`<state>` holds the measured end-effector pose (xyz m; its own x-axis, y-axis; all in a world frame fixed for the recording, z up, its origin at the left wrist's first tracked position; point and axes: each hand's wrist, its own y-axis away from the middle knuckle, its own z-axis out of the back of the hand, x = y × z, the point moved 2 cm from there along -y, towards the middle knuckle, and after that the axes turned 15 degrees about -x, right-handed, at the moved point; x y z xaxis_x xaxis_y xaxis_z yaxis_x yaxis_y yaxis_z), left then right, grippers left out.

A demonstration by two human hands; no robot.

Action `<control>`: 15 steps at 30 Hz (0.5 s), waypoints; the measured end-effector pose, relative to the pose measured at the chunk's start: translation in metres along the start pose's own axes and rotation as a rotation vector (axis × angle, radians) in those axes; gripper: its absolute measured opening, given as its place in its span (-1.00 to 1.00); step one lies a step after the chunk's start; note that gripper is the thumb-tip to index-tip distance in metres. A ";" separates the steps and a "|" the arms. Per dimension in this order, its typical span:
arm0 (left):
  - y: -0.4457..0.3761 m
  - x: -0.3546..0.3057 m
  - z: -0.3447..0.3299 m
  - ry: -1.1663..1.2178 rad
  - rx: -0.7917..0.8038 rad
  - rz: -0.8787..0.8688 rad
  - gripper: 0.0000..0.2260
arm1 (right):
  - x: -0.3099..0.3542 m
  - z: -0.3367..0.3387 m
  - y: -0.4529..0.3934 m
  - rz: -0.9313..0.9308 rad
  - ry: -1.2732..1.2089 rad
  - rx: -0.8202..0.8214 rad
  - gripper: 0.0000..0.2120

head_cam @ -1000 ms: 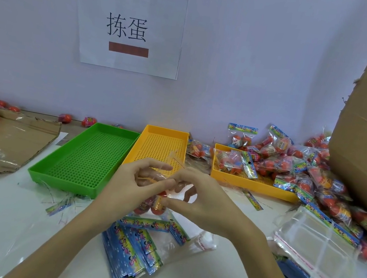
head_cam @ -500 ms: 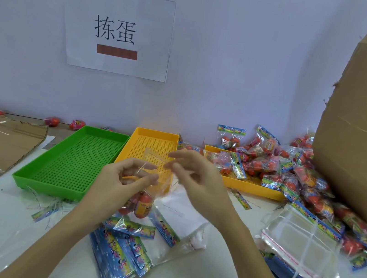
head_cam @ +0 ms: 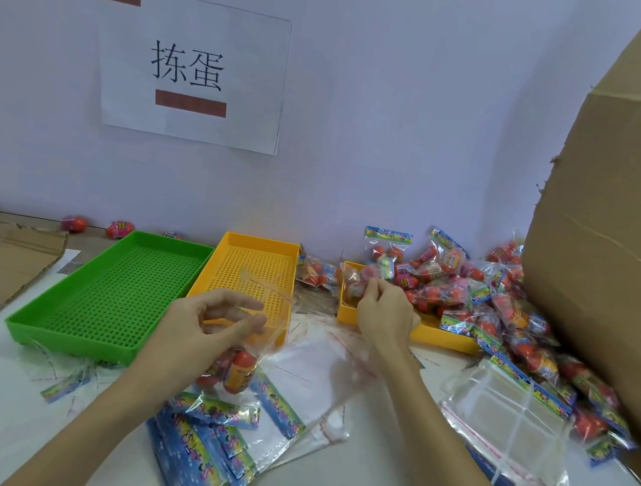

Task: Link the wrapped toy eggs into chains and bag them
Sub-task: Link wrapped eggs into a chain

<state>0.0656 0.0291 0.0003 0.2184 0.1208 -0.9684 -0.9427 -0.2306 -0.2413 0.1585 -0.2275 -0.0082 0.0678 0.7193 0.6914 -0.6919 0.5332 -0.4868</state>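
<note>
1. A clear bag (head_cam: pixel 256 316) with red toy eggs (head_cam: pixel 236 368) hanging inside is pinched by the left hand (head_cam: pixel 204 329) in front of the yellow tray (head_cam: pixel 251 274)
2. A wrapped egg (head_cam: pixel 358 286) is gripped by the curled fingers of the right hand (head_cam: pixel 383 315) over the far yellow tray (head_cam: pixel 442 337)

The left hand (head_cam: pixel 209 322) pinches a clear bag (head_cam: pixel 256 316) with red eggs (head_cam: pixel 236 368) hanging below. At two o'clock from it, the right hand (head_cam: pixel 383 315) grips a wrapped egg (head_cam: pixel 358 286) over the small yellow tray (head_cam: pixel 346 310).
</note>
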 end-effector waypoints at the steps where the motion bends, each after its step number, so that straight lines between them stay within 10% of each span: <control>1: 0.000 0.000 0.000 -0.001 0.001 0.004 -0.71 | 0.004 0.001 -0.001 0.027 -0.059 -0.030 -0.67; 15: -0.003 0.007 0.001 -0.037 0.022 -0.002 -0.70 | 0.008 0.038 -0.090 0.028 -0.024 -0.132 -0.61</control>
<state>0.0696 0.0319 -0.0055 0.2111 0.1565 -0.9649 -0.9478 -0.2087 -0.2412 0.1938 -0.2872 0.0615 0.0310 0.7247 0.6884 -0.5923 0.5680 -0.5714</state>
